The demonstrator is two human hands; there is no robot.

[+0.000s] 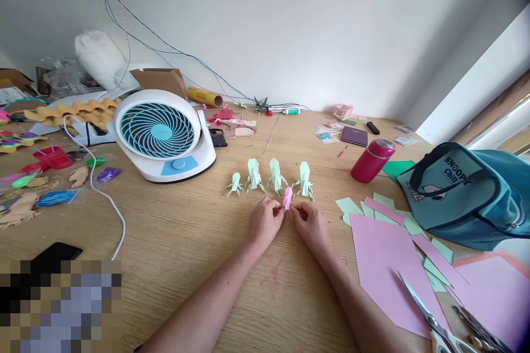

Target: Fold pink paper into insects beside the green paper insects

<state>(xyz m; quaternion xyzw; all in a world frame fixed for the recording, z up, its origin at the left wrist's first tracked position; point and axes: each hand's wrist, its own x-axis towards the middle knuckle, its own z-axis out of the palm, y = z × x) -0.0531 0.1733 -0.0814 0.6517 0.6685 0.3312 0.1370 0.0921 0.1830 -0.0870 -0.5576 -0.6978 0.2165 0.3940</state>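
A small pink origami figure [287, 198] stands on the wooden table between my hands. My left hand [265, 222] is closed, thumb and fingertips pinching its lower left side. On the other side my right hand [309, 226] pinches near its lower right edge; the fingertips partly hide the thin paper legs. Just beyond the hands, several pale green origami figures with folded legs stand in a row, from a smaller one [236, 184] at the left to a taller one [305, 177] at the right.
A white fan [188, 170] stands to the left. At right are a red thermos [370, 164], a teal bag [459, 198], pink paper [389, 265], green offcuts and scissors [430, 317]. A white cable [108, 198] crosses the left side, near a black phone [58, 252].
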